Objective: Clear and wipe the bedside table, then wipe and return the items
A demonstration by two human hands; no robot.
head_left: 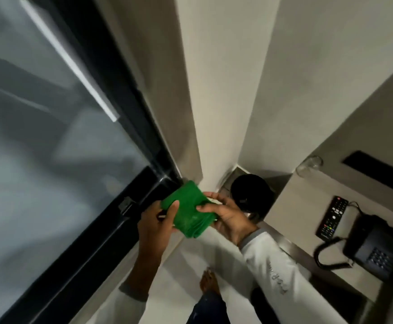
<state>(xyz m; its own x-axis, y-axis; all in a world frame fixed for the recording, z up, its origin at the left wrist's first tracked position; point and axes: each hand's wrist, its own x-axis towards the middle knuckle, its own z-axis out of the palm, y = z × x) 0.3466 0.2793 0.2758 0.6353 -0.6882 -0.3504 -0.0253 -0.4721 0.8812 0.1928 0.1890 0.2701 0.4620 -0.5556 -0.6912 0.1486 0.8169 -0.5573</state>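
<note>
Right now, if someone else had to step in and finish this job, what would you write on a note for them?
Left hand and right hand: both hold the folded green cloth in the air, left of the bedside table.
On the table: remote, black telephone, clear glass, a flat black item at the back.
Done: nothing cleared, by the look of it.
Left: move the items off, wipe the top, wipe each item, put them back.
</note>
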